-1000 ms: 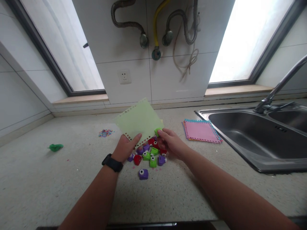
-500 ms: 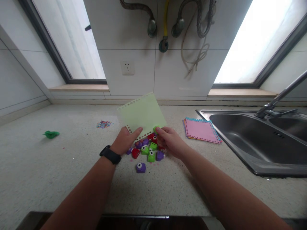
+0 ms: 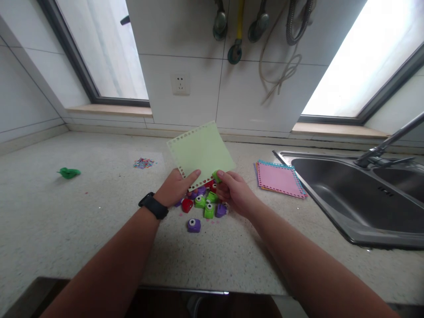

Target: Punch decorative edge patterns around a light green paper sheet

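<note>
Bare tabletop lies open to the left and toward the near edge. Just under the hands, a cluster of small punches crowds the middle, one purple punch lying apart in front. To the right, a paper stack lies just beside the sink. A green scrap and confetti lie far left.

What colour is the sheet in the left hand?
Pale green sheet, punched holes along its edges; head view.

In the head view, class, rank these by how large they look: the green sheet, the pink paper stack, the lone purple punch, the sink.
1. sink
2. green sheet and pink paper stack: too alike to rank
3. purple punch
</note>
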Action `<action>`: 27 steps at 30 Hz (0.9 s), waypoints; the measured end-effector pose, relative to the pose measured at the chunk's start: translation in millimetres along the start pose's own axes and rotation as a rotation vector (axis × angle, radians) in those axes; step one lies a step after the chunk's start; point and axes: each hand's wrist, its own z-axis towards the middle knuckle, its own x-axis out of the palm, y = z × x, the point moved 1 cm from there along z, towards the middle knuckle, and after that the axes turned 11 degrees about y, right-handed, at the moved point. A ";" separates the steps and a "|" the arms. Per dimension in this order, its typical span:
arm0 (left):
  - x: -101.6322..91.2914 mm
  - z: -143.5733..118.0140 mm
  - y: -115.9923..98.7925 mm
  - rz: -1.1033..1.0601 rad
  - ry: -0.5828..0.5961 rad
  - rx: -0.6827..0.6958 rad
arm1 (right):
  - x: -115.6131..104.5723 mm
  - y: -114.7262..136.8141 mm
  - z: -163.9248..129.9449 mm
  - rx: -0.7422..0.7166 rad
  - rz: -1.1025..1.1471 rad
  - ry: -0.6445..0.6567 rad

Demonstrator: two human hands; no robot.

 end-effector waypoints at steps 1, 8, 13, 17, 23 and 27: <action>0.4 0.1 0.2 -0.001 -0.006 0.010 | 0.3 -0.4 0.1 -0.008 -0.011 -0.007; 0.5 1.1 1.2 -0.010 -0.028 0.037 | 1.7 -3.4 1.6 -0.049 -0.076 -0.053; -0.7 2.6 -0.5 0.053 -0.034 0.107 | 4.6 -4.1 2.4 -0.059 -0.096 -0.074; -0.4 3.0 -1.8 0.062 -0.062 0.150 | 6.7 -3.2 2.2 -0.078 -0.083 -0.090; 0.8 2.1 -4.6 0.036 -0.079 0.151 | 6.1 -3.7 2.3 -0.079 -0.099 -0.096; 0.2 2.6 -5.7 0.056 -0.075 0.187 | 5.9 -4.3 2.8 -0.086 -0.108 -0.103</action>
